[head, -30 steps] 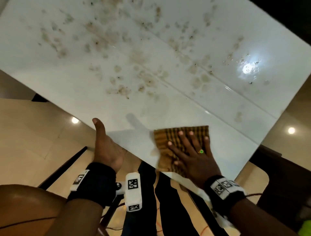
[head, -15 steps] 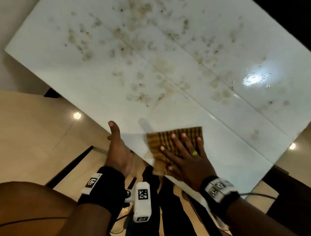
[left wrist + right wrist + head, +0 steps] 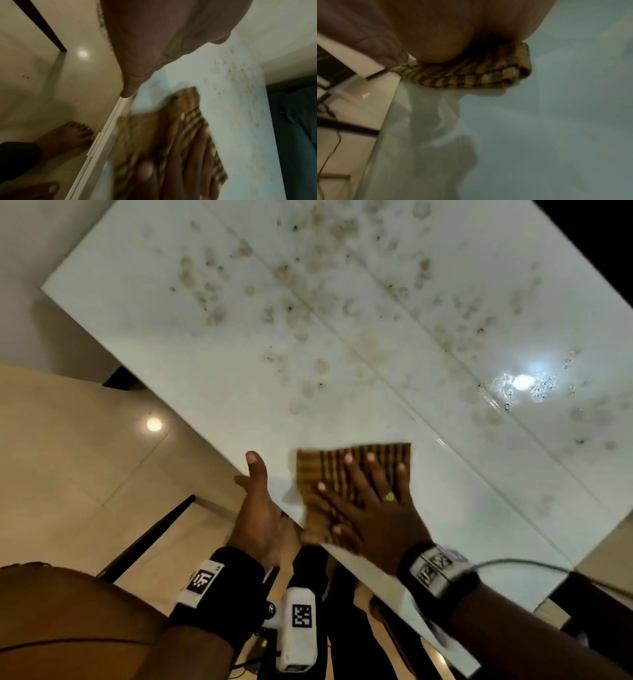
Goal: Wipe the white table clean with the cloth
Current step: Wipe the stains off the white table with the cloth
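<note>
We press our right hand (image 3: 370, 508) flat, fingers spread, on the folded striped cloth (image 3: 342, 467), which lies on the white table (image 3: 239, 392) at its near edge with one corner hanging past it; the flat palm, we judge, keeps the whole pad in contact for sweeping. Our left hand (image 3: 260, 508) waits just beside the cloth at that same edge, fingers out of sight below the rim and thumb raised, holding nothing, likely cupped to catch crumbs. Brown stains (image 3: 308, 302) cover the table farther from that edge, so most wiping remains.
</note>
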